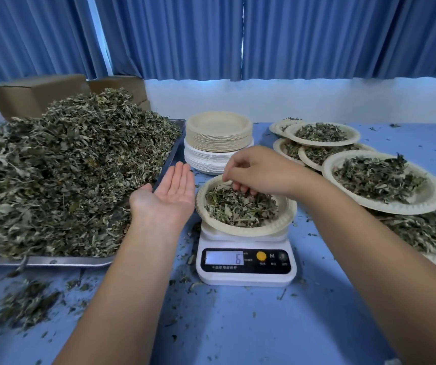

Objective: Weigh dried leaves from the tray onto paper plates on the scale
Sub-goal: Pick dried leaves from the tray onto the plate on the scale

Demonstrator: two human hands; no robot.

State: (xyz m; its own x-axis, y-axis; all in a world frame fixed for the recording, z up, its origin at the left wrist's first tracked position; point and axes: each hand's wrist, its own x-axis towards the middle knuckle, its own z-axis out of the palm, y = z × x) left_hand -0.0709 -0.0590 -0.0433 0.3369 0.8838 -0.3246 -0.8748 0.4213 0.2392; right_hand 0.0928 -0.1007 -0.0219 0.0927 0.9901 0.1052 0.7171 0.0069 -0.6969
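Head view: left hand (pixel 168 196) lies flat, palm up, at centre frame beside the paper plate (pixel 286 222) on the scale (pixel 245 279). Right hand (pixel 253 172) pinches dried leaves (pixel 238 210) in that plate. More fill the tray (pixel 53 261) at left.

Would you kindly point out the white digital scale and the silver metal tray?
White digital scale (pixel 245 280): head view, front casing.
Silver metal tray (pixel 66 261): head view, near rim.
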